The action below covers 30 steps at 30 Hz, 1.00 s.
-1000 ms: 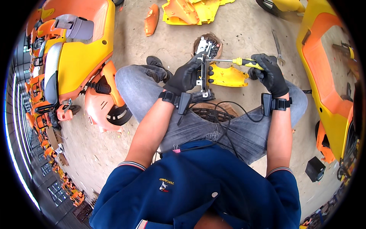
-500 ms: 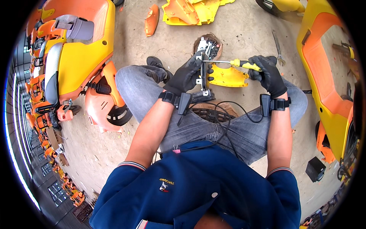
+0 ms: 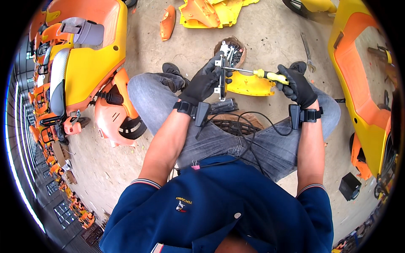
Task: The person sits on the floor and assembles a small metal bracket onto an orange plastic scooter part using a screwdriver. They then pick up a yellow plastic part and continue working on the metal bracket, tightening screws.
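My left hand [image 3: 205, 81], in a black glove, is closed around a narrow black part with silver metal brackets [image 3: 222, 78], held on edge. In my gloved right hand [image 3: 297, 86] is a screwdriver [image 3: 262, 73] with a yellow handle. Its shaft points left, and the tip meets the bracketed part, though the exact contact point is too small to make out. Below the shaft, a curved yellow plastic piece [image 3: 249, 85] extends right from the bracketed part toward my right fingers. Whether it is joined to that part is hidden.
Beyond my hands stands a round container [image 3: 239, 59] of small metal and black parts. A wrench [image 3: 307, 50] lies on the floor at right. Yellow-orange scooter bodies flank me, left [image 3: 95, 59] and right [image 3: 358, 84]. Loose yellow panels [image 3: 230, 14] lie ahead. Cables [image 3: 249, 126] hang between my wrists.
The bracketed part has tilted and shifted slightly left in my left hand. My right hand has opened its grip somewhat on the screwdriver handle and turned, with the handle sloping slightly lower.
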Available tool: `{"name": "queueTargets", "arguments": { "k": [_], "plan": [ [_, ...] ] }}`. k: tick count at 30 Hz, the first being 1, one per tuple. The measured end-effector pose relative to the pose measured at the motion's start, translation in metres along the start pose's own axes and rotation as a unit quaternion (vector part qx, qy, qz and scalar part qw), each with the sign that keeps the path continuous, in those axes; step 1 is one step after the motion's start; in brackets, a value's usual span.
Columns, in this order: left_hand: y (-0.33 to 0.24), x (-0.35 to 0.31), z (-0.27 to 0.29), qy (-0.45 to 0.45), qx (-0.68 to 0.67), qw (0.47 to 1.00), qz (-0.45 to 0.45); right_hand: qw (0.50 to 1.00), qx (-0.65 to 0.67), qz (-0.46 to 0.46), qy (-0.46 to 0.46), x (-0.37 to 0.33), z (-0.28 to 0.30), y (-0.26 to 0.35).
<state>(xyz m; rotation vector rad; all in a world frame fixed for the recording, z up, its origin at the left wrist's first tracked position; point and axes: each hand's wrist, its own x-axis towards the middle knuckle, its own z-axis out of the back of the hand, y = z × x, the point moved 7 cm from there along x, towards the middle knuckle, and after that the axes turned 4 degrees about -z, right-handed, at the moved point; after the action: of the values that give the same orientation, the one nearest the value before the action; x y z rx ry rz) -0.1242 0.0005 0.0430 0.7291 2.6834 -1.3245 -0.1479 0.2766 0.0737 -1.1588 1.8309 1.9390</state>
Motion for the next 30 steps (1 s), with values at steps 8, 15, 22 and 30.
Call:
{"name": "queueTargets", "arguments": {
  "k": [8, 15, 22, 30],
  "plan": [
    [-0.002, 0.000, 0.007, 0.006, 0.018, 1.000, -0.014, 0.993, -0.027, 0.098, 0.056, 0.000, -0.013, 0.008],
    [0.005, 0.001, 0.013, -0.006, 0.020, 1.000, -0.007, 0.989, -0.021, 0.142, -0.038, 0.005, -0.012, 0.009],
    [0.000, 0.000, 0.013, -0.014, 0.026, 1.000, -0.008, 0.997, -0.062, -0.002, 0.051, -0.006, -0.020, 0.003],
    [-0.002, 0.000, 0.016, -0.013, 0.006, 1.000, -0.006, 0.984, -0.071, 0.162, -0.008, 0.002, -0.023, 0.005]
  ]
}}
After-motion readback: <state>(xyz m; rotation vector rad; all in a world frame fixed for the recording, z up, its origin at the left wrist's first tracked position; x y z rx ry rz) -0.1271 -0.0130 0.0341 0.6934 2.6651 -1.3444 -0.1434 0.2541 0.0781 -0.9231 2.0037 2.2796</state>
